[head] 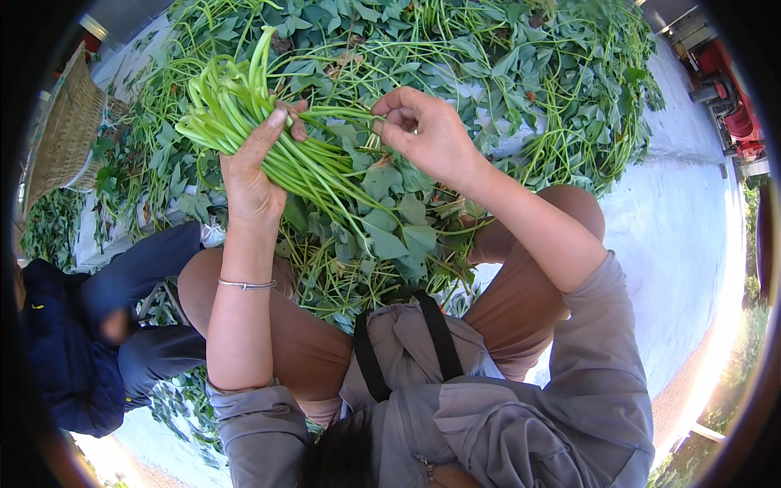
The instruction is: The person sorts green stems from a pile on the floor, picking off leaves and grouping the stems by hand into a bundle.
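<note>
My left hand (259, 161) is closed around a thick bunch of long green leaf stalks (317, 161), with their pale curled ends sticking up past the thumb. The other ends fan out down and to the right, some bearing leaves (385, 238). To the right of the bunch, my right hand (427, 137) pinches the tips of a few thin stalks (341, 113) between thumb and fingers. These stalks run back toward my left hand. Loose leafy vines (360, 280) lie below, between my knees.
A broad heap of cut vines (549, 91) covers the pale floor (671, 207) ahead. A woven bamboo basket (64, 137) stands tilted at the left. Close by on the left sits another person in dark clothes (67, 360). Red machinery (729, 104) is at the far right.
</note>
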`<control>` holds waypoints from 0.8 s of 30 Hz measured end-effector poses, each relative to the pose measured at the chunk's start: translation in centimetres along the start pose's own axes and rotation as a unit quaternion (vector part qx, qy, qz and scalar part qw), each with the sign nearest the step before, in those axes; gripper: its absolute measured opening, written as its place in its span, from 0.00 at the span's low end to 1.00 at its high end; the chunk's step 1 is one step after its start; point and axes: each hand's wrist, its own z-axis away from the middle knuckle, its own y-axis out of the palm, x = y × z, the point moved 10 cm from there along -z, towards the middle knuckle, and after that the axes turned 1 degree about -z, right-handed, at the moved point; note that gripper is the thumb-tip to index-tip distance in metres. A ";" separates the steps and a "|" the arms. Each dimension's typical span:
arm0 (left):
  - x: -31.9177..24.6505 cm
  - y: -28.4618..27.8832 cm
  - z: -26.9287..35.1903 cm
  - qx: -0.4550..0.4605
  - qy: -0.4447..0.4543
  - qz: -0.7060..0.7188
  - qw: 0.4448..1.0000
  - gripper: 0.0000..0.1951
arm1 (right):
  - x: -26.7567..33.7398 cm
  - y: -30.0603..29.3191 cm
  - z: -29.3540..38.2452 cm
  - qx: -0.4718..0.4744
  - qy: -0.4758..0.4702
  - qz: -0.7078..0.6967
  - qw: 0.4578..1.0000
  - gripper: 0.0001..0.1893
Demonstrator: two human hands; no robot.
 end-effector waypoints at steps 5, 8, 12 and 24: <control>-0.3 1.4 0.8 0.013 0.002 -0.077 0.997 0.15 | -1.9 0.3 -0.5 0.046 0.071 -0.030 0.996 0.08; -0.2 1.8 1.2 0.023 0.003 -0.091 0.996 0.14 | -2.0 -0.1 -0.8 0.025 0.058 0.025 0.998 0.09; 1.5 3.1 2.2 0.034 -0.003 -0.089 0.995 0.13 | -3.2 -1.3 -1.3 -0.054 0.070 0.127 0.988 0.08; 5.2 3.7 7.0 0.091 -0.280 -0.033 0.955 0.20 | -4.5 -2.2 -3.2 0.102 0.105 -0.018 0.989 0.11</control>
